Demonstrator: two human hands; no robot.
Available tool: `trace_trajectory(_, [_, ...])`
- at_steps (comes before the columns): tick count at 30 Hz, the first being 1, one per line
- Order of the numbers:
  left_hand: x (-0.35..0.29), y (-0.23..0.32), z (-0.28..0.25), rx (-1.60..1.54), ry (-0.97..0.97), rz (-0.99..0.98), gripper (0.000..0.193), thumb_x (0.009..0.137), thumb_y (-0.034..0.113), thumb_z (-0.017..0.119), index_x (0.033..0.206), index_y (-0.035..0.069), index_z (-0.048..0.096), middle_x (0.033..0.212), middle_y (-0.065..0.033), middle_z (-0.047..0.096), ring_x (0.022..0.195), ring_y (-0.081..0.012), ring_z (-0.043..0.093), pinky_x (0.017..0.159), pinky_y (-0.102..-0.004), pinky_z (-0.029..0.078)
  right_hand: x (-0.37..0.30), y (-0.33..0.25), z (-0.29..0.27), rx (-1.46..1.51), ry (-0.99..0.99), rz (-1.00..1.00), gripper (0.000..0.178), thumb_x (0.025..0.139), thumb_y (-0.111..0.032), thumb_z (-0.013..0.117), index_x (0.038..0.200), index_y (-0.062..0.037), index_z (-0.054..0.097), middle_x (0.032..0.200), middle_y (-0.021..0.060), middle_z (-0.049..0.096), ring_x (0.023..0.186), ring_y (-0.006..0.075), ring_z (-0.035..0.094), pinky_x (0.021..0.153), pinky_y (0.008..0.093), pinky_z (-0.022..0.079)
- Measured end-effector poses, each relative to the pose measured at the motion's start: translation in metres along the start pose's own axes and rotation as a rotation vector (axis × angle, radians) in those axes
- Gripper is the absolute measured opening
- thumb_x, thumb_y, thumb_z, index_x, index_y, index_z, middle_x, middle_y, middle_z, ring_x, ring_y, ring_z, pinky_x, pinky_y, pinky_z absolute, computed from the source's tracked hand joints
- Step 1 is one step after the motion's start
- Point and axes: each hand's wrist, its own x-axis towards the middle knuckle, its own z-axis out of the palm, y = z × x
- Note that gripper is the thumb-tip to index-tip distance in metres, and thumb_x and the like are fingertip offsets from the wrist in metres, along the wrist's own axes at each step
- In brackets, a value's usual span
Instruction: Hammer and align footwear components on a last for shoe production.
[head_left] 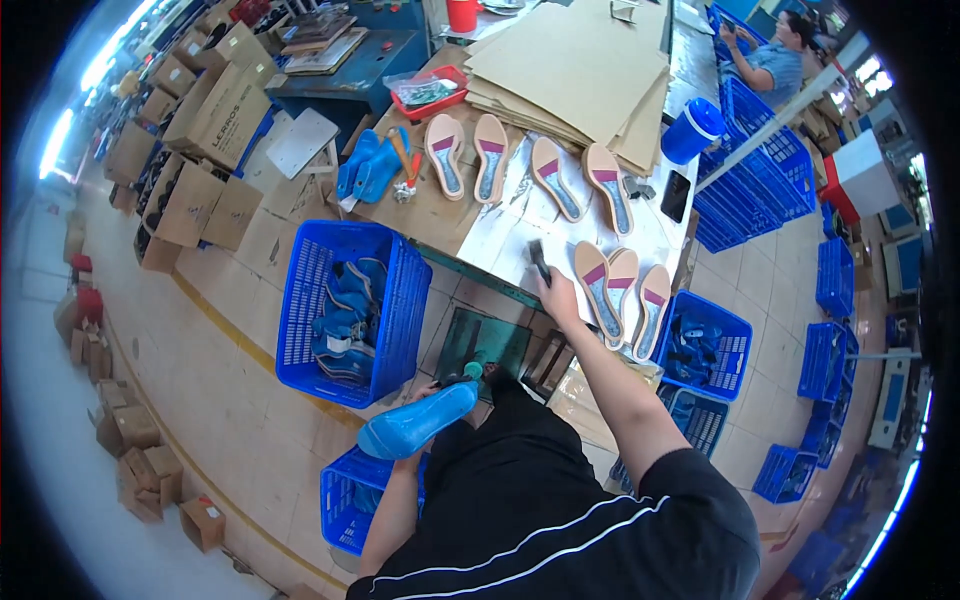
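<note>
My left hand [407, 465] grips a bright blue shoe last [418, 418], tilted over my lap; most of its fingers are hidden under it. The last's narrow end points toward a green stand [484, 357] below the table edge. My right hand [559, 297] is closed around the handle of a brush [539, 259], held over the table's front edge. Just right of it lies a group of tan insoles [592, 283] with purple bands. Farther back are two more pairs of insoles [557, 178], [445, 155] laid out on the worktable [500, 238].
Left stands a blue crate [405, 320] full of blue shoe parts; more crates [741, 350] flank me. On the table are blue lasts [382, 165], cardboard sheets [570, 65], a red tray [428, 98], a blue jug [692, 130] and a phone [676, 195]. Another person [777, 65] sits far right.
</note>
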Motion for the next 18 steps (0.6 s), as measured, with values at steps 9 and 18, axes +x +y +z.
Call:
trace_trajectory(9, [-0.102, -0.014, -0.043, -0.422, 0.221, -0.293, 0.063, 0.094, 0.012, 0.075, 0.151, 0.004, 0.051, 0.148, -0.0134, 0.061, 0.138, -0.0297, 0.057, 0.117, -0.0501, 0.044, 0.042, 0.045, 0.021, -0.202, 0.085, -0.117, 0.038, 0.093, -0.01, 0.066, 0.131, -0.0042, 0.069, 0.121, 0.0258, 0.064, 0.107, 0.0416, 0.065, 0.092, 0.0502, 0.053])
trace_trajectory(18, [-0.119, 0.064, -0.058, -0.839, 0.367, -0.334, 0.06, 0.101, 0.03, 0.072, 0.15, 0.006, 0.047, 0.137, -0.0166, 0.066, 0.114, -0.0322, 0.072, 0.095, -0.0495, 0.06, -0.062, 0.033, -0.079, -0.863, 0.141, 0.377, 0.068, 0.078, -0.039, 0.087, 0.133, -0.0073, 0.061, 0.117, 0.016, 0.066, 0.107, 0.0398, 0.063, 0.093, 0.0527, 0.049])
